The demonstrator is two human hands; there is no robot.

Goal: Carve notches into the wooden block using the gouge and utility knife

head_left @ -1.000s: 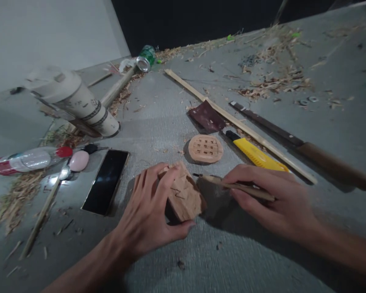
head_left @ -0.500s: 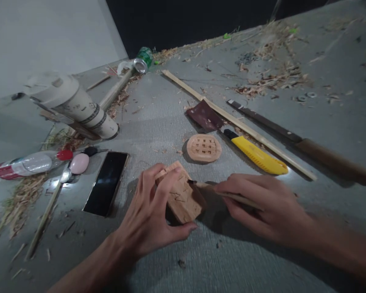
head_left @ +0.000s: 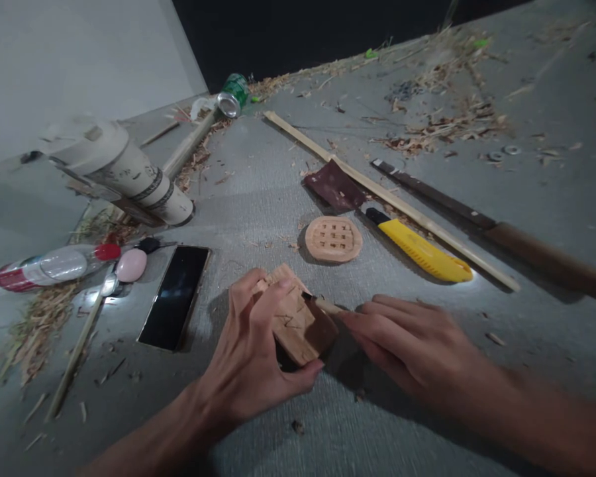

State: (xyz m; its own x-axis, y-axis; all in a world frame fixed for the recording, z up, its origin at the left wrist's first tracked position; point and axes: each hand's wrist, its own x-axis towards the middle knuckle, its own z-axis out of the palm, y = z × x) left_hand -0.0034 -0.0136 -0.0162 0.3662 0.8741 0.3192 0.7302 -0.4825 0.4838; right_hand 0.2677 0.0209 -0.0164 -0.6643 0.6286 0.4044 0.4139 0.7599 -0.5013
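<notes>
At the lower centre of the frame, the wooden block (head_left: pixel 305 334) sat tilted in the left hand (head_left: pixel 252 348), whose fingers were spread partly wide around it: thumb at the near end, index finger over the upper face, the others curled on the left side. The right hand (head_left: pixel 407 341), right of centre, had its fingers drawn in tight on a slim tool (head_left: pixel 329 307), its dark tip at the block's upper face; whether it bit into the wood, I could not tell. That tip pointed left, towards the index finger — so short, light strokes, with the finger clear of their line, seemed wisest. A firm thumb would probably have kept the block from turning. Just above lay an oval wooden piece (head_left: pixel 334 240), with a yellow cutter (head_left: pixel 424 250) to its right.
</notes>
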